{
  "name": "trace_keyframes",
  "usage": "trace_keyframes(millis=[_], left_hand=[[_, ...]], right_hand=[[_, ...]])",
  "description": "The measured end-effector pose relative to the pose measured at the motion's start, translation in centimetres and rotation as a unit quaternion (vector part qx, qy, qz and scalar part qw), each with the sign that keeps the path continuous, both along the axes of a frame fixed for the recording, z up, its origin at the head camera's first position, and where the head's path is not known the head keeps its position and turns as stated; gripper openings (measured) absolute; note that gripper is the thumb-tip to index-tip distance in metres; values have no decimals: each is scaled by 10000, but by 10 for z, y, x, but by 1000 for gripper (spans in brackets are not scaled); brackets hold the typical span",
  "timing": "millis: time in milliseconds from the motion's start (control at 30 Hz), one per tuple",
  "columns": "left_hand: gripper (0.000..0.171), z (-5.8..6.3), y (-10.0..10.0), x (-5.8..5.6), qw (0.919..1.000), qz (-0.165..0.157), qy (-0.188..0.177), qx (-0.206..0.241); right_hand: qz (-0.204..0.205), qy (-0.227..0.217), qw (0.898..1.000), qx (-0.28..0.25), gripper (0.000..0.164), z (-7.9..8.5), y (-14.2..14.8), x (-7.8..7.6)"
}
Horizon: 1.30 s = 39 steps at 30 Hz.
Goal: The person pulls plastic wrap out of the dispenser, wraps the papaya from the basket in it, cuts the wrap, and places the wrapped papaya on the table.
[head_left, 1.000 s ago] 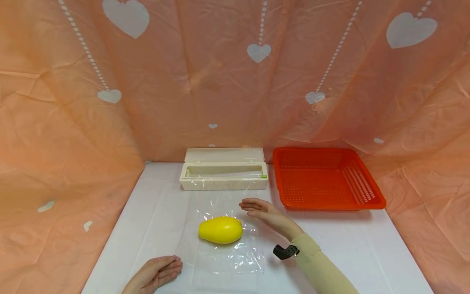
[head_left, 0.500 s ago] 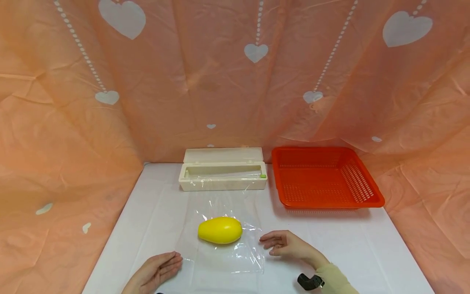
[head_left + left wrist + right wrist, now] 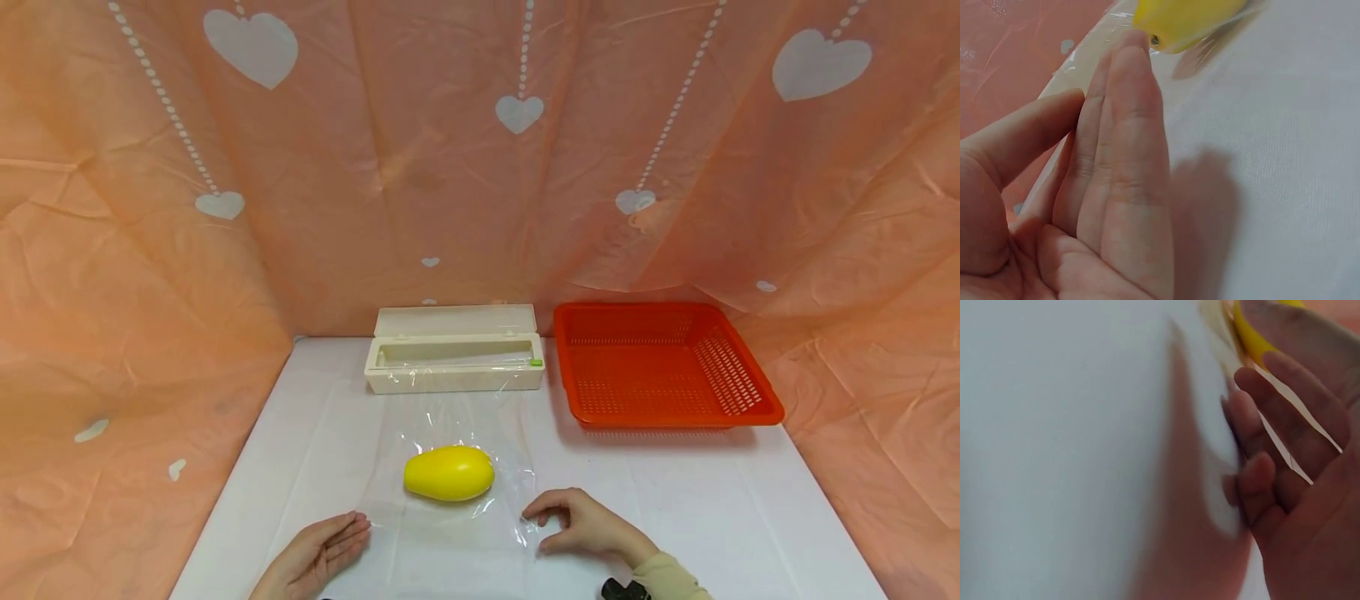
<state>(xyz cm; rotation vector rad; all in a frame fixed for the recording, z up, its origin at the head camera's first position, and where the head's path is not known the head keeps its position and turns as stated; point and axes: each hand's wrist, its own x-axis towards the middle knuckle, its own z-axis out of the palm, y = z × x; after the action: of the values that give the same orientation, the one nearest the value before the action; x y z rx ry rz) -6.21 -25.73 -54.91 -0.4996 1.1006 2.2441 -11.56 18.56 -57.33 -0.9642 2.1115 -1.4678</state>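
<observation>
A smooth yellow papaya (image 3: 448,473) lies on its side on a sheet of clear cling film (image 3: 427,533), narrow end to the left. The film runs toward me from an open cream dispenser box (image 3: 453,381). To the left of the film my left hand (image 3: 318,550) stands with straight fingers held together, its fingertips at the film's edge. Its thumb lies close to the fingers in the left wrist view, where the papaya's dark stem end (image 3: 1155,40) shows beyond. My right hand (image 3: 577,523) is loosely bent by the film's right edge, thumb and forefinger apart, holding nothing.
An orange-red perforated basket (image 3: 678,425) stands at the back right of the white table (image 3: 300,450). The box lid (image 3: 456,320) is raised against the back, and a small green cutter slider (image 3: 536,362) sits at its right end. A peach curtain (image 3: 450,183) closes off the back and sides.
My right hand has come back from above the papaya's right end, first right and toward me, then slightly left to the film's near right edge. My left hand has hardly moved.
</observation>
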Motion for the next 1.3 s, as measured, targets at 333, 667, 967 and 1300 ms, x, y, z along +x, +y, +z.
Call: trace_keyframes(millis=[333, 667, 967, 1300], left_hand=[[22, 0, 0, 0, 9999, 94, -24, 68], [21, 2, -2, 1, 9996, 191, -40, 217], [26, 3, -2, 1, 9991, 230, -4, 350], [26, 13, -5, -8, 9993, -76, 342, -105]], right_hand=[[57, 1046, 9945, 8, 24, -3, -12, 3], [3, 1610, 9818, 1004, 26, -4, -13, 10], [-263, 1700, 9851, -1, 19, 4, -18, 11], [-1038, 1907, 9735, -712, 20, 34, -25, 11]])
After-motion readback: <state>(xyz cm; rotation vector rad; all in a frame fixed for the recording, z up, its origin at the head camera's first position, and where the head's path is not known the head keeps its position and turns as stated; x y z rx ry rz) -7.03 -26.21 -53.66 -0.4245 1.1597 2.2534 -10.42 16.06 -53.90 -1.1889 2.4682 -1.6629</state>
